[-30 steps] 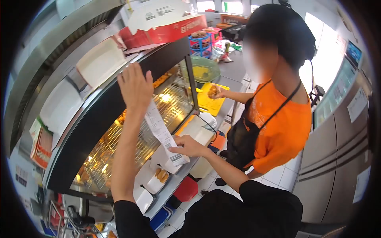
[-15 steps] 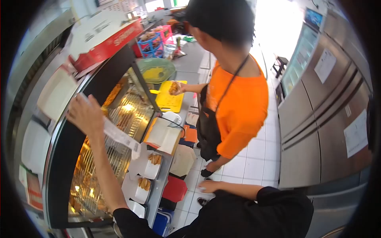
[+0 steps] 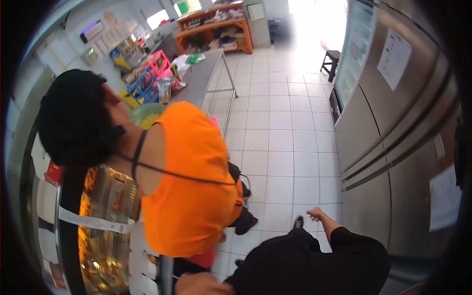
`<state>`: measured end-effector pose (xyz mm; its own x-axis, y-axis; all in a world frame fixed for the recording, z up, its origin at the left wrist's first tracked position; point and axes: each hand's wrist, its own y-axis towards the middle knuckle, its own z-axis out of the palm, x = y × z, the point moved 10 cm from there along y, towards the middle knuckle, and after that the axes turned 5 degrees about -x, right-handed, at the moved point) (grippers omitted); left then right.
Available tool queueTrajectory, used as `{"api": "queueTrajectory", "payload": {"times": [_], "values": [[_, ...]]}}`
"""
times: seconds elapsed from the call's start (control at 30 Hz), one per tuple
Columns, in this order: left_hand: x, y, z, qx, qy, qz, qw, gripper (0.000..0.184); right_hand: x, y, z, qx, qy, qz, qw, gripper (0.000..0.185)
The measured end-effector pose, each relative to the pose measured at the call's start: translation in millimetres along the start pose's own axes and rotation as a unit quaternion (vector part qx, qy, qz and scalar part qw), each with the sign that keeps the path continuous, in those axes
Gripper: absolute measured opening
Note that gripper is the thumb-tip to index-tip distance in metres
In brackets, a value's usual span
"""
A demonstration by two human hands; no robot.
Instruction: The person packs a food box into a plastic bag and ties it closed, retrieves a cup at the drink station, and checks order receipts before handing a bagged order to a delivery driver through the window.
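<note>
My left hand (image 3: 204, 284) is low at the bottom edge, beside the metal counter's end. It is blurred and partly cut off, and its fingers are not clear. My right hand (image 3: 315, 214) hangs over the tiled floor with fingers loosely bent and nothing seen in it. A long white paper strip with print (image 3: 96, 221) lies across the top edge and glass of the lit food warmer (image 3: 105, 250), away from both hands. A co-worker in an orange shirt (image 3: 187, 182) and dark cap leans over the counter right in front of me, hiding much of it.
Steel refrigerator doors (image 3: 366, 172) line the right side, with papers stuck on them. White floor tiles (image 3: 280, 164) run ahead towards a bright doorway and a black stool (image 3: 330, 64). Blue and pink baskets (image 3: 142, 84) sit on a steel table. An orange shelf (image 3: 216, 29) stands behind.
My left hand has left the paper strip on the warmer and dropped to the bottom edge. The co-worker has moved left towards the warmer. My view has shifted forward along the floor.
</note>
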<state>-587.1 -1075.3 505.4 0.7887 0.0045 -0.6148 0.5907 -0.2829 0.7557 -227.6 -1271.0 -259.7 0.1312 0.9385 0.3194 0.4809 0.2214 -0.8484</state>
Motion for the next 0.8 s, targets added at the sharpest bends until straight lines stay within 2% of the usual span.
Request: {"api": "queueTrajectory", "payload": {"times": [0.03, 0.07, 0.13, 0.2, 0.23, 0.33, 0.47, 0.5, 0.53, 0.57, 0.6, 0.63, 0.67, 0.7, 0.73, 0.77, 0.8], "values": [[46.7, 10.2, -7.4, -0.056, -0.084, 0.041, 0.994, 0.015, 32.8, 15.6, -16.5, 0.008, -0.006, -0.033, 0.999, 0.043], [93.8, 18.2, -14.9, -0.104, -0.162, 0.09, 0.977, 0.006, 72.1, 35.4, -29.7, 0.028, -0.027, -0.078, 0.996, 0.04], [194.5, 39.2, -34.7, -0.269, -0.207, -0.059, 0.939, 0.016, 179.4, 50.9, -63.0, 0.056, -0.039, -0.236, 0.969, 0.033], [261.1, 54.4, -62.9, -0.307, -0.102, -0.125, 0.938, 0.023, 277.7, 60.5, -97.9, 0.04, -0.018, -0.322, 0.946, 0.029], [286.4, 61.0, -77.0, -0.315, -0.119, -0.146, 0.93, 0.019, 325.8, 50.2, -118.4, 0.029, -0.016, -0.373, 0.927, 0.029], [343.0, 81.5, -130.1, -0.315, -0.089, -0.138, 0.935, 0.019, 441.5, 35.1, -178.9, 0.052, -0.022, -0.408, 0.911, 0.03], [427.7, 90.5, -248.0, -0.303, -0.032, -0.201, 0.931, 0.009, 533.7, 107.8, -262.2, -0.009, -0.06, -0.439, 0.896, 0.033], [456.8, 91.0, -287.1, -0.309, -0.044, -0.2, 0.929, 0.006, 546.8, 134.9, -285.6, -0.038, -0.111, -0.432, 0.894, 0.035], [492.7, 87.9, -325.7, -0.303, -0.061, -0.24, 0.92, 0.007, 560.8, 163.1, -311.1, -0.048, -0.124, -0.421, 0.897, 0.036], [533.2, 86.6, -363.8, -0.246, -0.038, -0.31, 0.917, 0.007, 551.3, 184.7, -333.3, -0.053, -0.135, -0.395, 0.907, 0.037], [571.8, 89.4, -407.5, -0.229, -0.03, -0.306, 0.924, 0.006, 539.9, 214.6, -358.1, -0.049, -0.134, -0.346, 0.927, 0.039], [615.2, 87.5, -454.3, -0.247, -0.015, -0.348, 0.904, 0.008, 517.5, 250.6, -382.6, -0.047, -0.134, -0.293, 0.945, 0.041], [658.6, 88.9, -500.9, -0.278, -0.004, -0.362, 0.89, 0.011, 514.1, 264.3, -403.0, -0.066, -0.237, -0.306, 0.92, 0.042], [695.3, 90.0, -546.3, -0.297, 0.079, -0.409, 0.859, 0.012, 471.5, 285.3, -434.6, -0.04, -0.194, -0.136, 0.971, 0.042], [725.2, 99.4, -583.7, -0.278, 0.144, -0.408, 0.858, 0.013, 439.9, 309.7, -458.2, -0.053, -0.169, -0.098, 0.979, 0.035], [754.0, 105.0, -621.5, -0.256, 0.21, -0.408, 0.851, 0.013, 387.9, 364.3, -465.4, -0.023, -0.109, -0.113, 0.987, 0.03], [779.1, 108.8, -656.8, -0.231, 0.275, -0.409, 0.839, 0.013, 296.8, 435.2, -465.9, 0.024, 0.156, 0.044, 0.987, 0.034]]}}
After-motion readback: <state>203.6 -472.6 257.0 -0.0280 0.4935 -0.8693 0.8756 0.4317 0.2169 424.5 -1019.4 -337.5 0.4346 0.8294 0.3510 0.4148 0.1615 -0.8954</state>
